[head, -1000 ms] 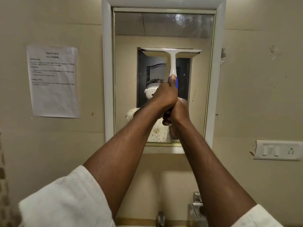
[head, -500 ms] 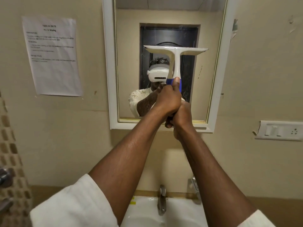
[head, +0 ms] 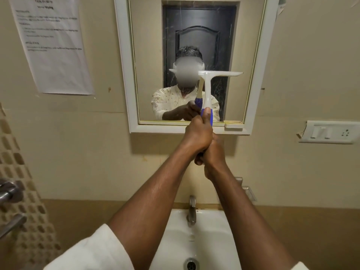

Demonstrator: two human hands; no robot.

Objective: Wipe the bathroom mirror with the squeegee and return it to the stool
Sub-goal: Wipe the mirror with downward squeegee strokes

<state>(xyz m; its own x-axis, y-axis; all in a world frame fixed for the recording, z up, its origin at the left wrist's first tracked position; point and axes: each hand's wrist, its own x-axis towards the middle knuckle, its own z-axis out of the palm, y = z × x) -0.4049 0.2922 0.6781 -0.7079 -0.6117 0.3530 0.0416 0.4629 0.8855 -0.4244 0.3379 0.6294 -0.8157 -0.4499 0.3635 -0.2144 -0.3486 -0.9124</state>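
Note:
The white squeegee with a blue grip stands upright, its wide blade held flat against the glass of the white-framed mirror, about midway down. My left hand wraps the blue grip from above, thumb up along the handle. My right hand clasps the grip's lower end just beneath and partly behind the left. The mirror reflects a person in a white shirt and a dark door. No stool is in view.
A white sink with a metal tap sits directly below my arms. A printed paper sheet hangs on the wall at left, a switch plate at right. Metal fittings jut out at the left edge.
The squeegee blade has slid down the mirror from near the top to about mid-height, both hands moving down with it. My view has tilted down, bringing the sink into sight.

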